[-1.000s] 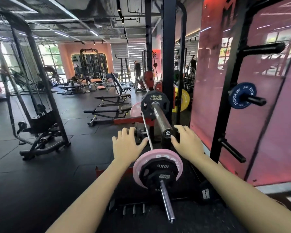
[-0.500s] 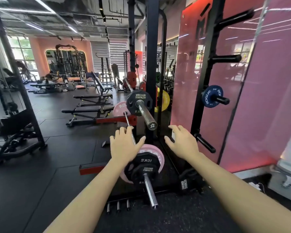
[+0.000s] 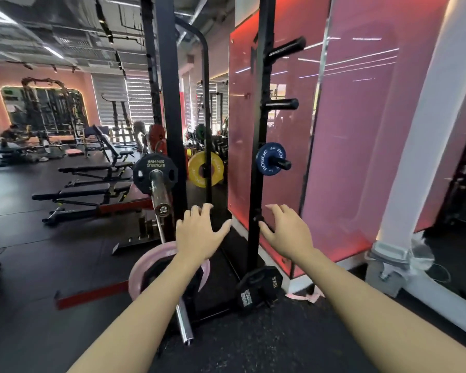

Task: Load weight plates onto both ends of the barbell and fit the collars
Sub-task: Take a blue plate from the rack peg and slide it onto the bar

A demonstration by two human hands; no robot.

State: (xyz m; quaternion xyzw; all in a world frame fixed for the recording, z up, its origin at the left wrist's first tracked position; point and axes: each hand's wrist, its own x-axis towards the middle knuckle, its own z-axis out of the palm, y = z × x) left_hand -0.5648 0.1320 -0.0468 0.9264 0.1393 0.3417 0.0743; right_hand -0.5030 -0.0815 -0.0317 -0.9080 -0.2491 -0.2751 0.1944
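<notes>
Plates already sit on the near barbell sleeve [image 3: 184, 323], a pink plate [image 3: 140, 270] with a black plate [image 3: 156, 270] outside it, low by the floor and without any visible collar. Both the left hand [image 3: 199, 234] and right hand [image 3: 287, 232] are spread, holding nothing, reaching toward the storage post [image 3: 257, 184]. Judging by this, the step is fetching more gear: perhaps the blue Rogue plate [image 3: 268, 158] on its peg or the black plate at the post's foot [image 3: 258, 290], which needs a firm two-handed grip.

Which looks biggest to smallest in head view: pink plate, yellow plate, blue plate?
1. pink plate, partly hidden by the left arm and nearest the camera, so its lead is unsure
2. yellow plate
3. blue plate
</notes>
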